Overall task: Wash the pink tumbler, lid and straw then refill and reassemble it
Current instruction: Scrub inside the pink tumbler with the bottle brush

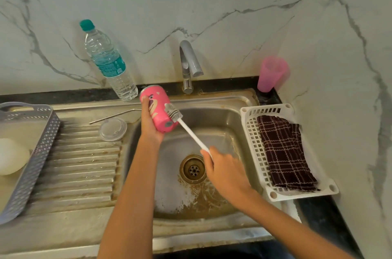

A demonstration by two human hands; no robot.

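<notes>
While the sink [224,119] lies beneath both forearms, the left hand [148,120] reaches over its back-left corner, fingers curled round the pink tumbler [158,108], held tilted above the basin. The right hand [226,170], above the sink's drain, grips the white handle of the brush [191,133], whose grey head touches the tumbler's side. The lid [113,129] and straw [114,115] lie on the sink's ribbed drainer.

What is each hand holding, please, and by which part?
Left hand: pink tumbler, around its body. Right hand: bottle brush, by the end of its white handle.
</notes>
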